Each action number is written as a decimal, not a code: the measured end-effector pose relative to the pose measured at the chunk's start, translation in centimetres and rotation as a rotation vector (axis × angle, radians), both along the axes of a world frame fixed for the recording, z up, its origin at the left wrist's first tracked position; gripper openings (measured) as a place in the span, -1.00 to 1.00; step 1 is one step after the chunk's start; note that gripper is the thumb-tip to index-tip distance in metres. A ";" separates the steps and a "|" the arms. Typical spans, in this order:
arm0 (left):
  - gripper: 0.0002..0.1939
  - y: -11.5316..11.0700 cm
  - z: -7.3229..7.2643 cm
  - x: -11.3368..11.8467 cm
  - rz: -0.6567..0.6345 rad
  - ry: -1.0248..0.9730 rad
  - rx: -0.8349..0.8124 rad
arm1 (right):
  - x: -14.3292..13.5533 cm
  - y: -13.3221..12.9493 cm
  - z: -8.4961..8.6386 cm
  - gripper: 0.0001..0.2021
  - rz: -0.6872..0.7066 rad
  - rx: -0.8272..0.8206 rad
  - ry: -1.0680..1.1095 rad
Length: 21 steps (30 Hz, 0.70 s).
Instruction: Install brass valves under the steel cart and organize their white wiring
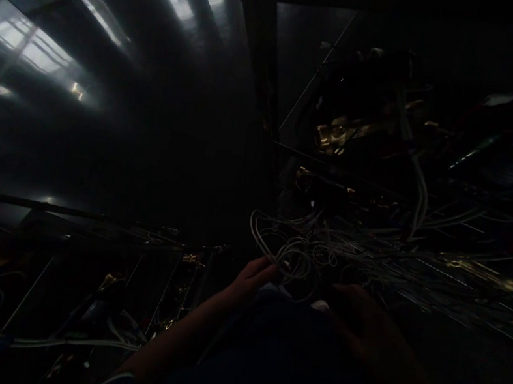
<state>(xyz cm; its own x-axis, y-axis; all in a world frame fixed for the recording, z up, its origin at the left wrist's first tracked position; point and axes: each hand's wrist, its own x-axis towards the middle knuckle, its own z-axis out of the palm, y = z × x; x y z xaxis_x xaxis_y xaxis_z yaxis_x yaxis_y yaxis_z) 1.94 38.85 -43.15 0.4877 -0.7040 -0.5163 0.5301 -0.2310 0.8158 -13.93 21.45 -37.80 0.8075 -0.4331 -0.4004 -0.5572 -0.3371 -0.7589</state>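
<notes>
The view is very dark. My left hand (252, 276) is in front of my body at the lower middle, its fingers closed at the left edge of a loose coil of thin white cable (299, 259). Loops of the cable rise above the fingers. To the right of the coil is my right hand (358, 306), in deep shadow. Its fingers look stretched and apart, pointing left toward the coil, with no held thing visible. Below the coil, between the hands, are two small pale shapes that I cannot make out.
Racks with brass-coloured fittings (333, 136) and tangled white wires (403, 261) fill the right side. Another rack (43, 277) with wires and metal parts stands at lower left. A dark shiny floor (152, 107) with light reflections lies at upper left.
</notes>
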 end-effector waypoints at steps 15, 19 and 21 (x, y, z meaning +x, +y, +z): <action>-0.43 -1.5 2.1 -0.4 -0.174 -0.128 0.024 | 3.2 1.4 2.0 -0.59 0.192 0.194 0.182; -0.42 -1.4 2.2 -0.4 -0.183 -0.157 0.059 | 3.2 1.1 2.0 -0.58 0.233 0.189 0.177; -0.42 -1.5 2.2 -0.6 -0.163 -0.160 0.089 | 3.2 0.9 1.9 -0.58 0.240 0.204 0.196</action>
